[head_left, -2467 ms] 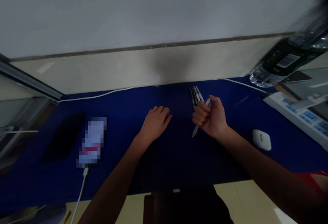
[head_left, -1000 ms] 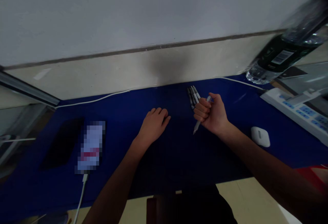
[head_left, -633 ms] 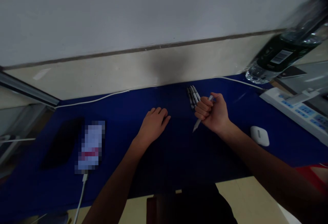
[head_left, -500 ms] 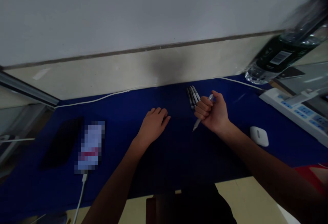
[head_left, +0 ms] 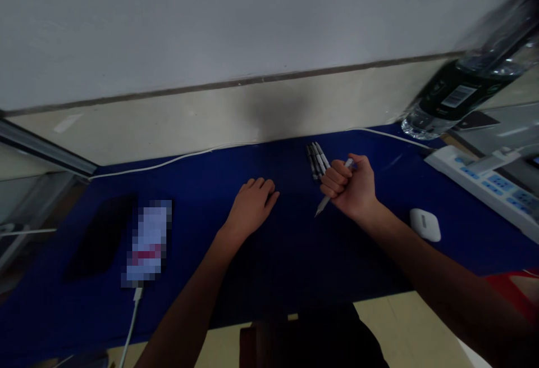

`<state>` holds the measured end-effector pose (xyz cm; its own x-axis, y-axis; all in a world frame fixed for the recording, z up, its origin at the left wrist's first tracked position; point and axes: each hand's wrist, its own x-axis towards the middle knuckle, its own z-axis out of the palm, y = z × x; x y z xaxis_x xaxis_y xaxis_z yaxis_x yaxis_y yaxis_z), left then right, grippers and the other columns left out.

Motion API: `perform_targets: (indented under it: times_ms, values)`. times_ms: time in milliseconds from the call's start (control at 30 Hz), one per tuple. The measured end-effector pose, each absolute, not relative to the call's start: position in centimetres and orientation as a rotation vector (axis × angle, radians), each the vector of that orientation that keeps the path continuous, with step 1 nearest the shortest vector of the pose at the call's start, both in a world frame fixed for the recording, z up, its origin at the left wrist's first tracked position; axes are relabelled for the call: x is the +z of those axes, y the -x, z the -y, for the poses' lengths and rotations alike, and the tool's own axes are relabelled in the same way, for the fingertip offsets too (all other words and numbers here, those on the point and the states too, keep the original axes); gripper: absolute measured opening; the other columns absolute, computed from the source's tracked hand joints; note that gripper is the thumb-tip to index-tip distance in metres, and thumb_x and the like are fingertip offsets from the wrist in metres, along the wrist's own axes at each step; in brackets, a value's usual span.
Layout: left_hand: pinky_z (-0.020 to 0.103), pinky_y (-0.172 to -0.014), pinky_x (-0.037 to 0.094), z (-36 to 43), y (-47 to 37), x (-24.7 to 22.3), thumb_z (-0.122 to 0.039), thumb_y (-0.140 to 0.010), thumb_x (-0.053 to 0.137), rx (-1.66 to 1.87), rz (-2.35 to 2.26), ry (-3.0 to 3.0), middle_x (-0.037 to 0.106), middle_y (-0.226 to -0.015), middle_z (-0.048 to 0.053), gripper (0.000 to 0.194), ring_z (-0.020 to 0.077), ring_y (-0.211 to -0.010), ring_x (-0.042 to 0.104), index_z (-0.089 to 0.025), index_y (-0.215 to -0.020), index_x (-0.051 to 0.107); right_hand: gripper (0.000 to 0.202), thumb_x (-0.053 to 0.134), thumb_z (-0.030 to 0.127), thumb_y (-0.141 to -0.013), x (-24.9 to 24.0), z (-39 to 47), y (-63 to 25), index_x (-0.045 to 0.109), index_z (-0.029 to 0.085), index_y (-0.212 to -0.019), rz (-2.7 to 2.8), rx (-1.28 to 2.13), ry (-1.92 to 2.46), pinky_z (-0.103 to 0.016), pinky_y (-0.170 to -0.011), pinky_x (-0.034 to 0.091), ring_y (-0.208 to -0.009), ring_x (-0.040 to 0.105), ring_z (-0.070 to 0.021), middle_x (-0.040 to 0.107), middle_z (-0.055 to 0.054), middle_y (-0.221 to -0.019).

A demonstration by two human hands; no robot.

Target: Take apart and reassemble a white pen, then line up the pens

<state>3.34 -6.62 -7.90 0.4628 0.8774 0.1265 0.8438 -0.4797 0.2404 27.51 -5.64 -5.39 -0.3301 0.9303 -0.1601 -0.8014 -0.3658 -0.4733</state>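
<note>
My right hand [head_left: 348,187] is closed in a fist around a pale pen [head_left: 323,205], whose tip points down and to the left below the fingers. Just behind that hand, several pens [head_left: 316,160] lie side by side on the blue table [head_left: 290,267], partly hidden by my fingers. My left hand [head_left: 253,205] rests palm down on the table, left of the pens, with its fingers slightly bent and the thumb apart. It holds nothing that I can see.
At the left lie a charging phone [head_left: 147,241] and a dark flat object [head_left: 101,236]. On the right are a white earphone case [head_left: 425,225], a power strip [head_left: 484,185] and a large bottle [head_left: 450,98]. A white cable [head_left: 181,157] runs along the wall.
My right hand still grips the pen and has shifted only very slightly, the pen tip moving a little left. My left hand stays where it was.
</note>
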Motion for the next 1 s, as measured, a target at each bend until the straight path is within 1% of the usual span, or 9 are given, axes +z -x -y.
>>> perform_targets:
  times_ms: [133,267,433,633,833,1000]
  values:
    - [0.035,-0.076,0.041,6.62,-3.32,-7.93,-0.035,-0.101,0.038,0.358,-1.523,-2.564,0.057,-0.089,0.004,0.023,0.0202,-0.083,0.052,-0.020,-0.092,0.052,0.048,0.047,0.046,-0.082,-5.41,5.64,-27.52,0.016,0.024,-0.052,0.359,1.892,0.470,-0.027,-0.036,0.016,-0.039,0.012,-0.0088,0.015,0.007,-0.043]
    - [0.035,-0.075,0.041,6.63,-3.31,-7.91,-0.035,-0.101,0.038,0.353,-1.520,-2.564,0.057,-0.091,0.004,0.022,0.0207,-0.084,0.052,-0.020,-0.093,0.053,0.047,0.047,0.044,-0.081,-5.45,5.72,-27.50,0.015,0.024,-0.053,0.361,1.901,0.448,-0.027,-0.036,0.016,-0.039,0.013,-0.0091,0.015,0.007,-0.043]
    - [0.034,-0.074,0.041,6.66,-3.33,-7.92,-0.035,-0.101,0.037,0.350,-1.522,-2.559,0.057,-0.090,0.004,0.023,0.0204,-0.084,0.052,-0.020,-0.093,0.052,0.047,0.048,0.048,-0.079,-5.43,5.75,-27.48,0.015,0.024,-0.054,0.333,1.880,0.441,-0.027,-0.037,0.017,-0.040,0.014,-0.0088,0.016,0.007,-0.044]
    - [0.035,-0.076,0.041,6.62,-3.35,-7.97,-0.035,-0.101,0.038,0.351,-1.525,-2.564,0.057,-0.091,0.004,0.023,0.0205,-0.084,0.052,-0.019,-0.094,0.053,0.045,0.049,0.042,-0.078,-5.47,5.71,-27.43,0.016,0.024,-0.054,0.333,1.909,0.436,-0.026,-0.037,0.018,-0.039,0.014,-0.0086,0.018,0.007,-0.043]
    - [0.036,-0.077,0.041,6.62,-3.38,-7.96,-0.035,-0.101,0.038,0.357,-1.532,-2.550,0.057,-0.089,0.004,0.023,0.0204,-0.083,0.052,-0.020,-0.093,0.054,0.046,0.049,0.042,-0.080,-5.61,5.87,-27.02,0.016,0.024,-0.053,0.310,1.946,0.451,-0.026,-0.035,0.018,-0.038,0.014,-0.0083,0.018,0.007,-0.042]
    - [0.036,-0.079,0.042,6.62,-3.40,-7.99,-0.035,-0.101,0.038,0.357,-1.529,-2.559,0.058,-0.091,0.005,0.024,0.0205,-0.085,0.052,-0.019,-0.094,0.054,0.048,0.049,0.045,-0.082,-5.61,5.98,-26.78,0.015,0.024,-0.054,0.282,1.947,0.456,-0.025,-0.035,0.018,-0.038,0.013,-0.0082,0.018,0.008,-0.043]
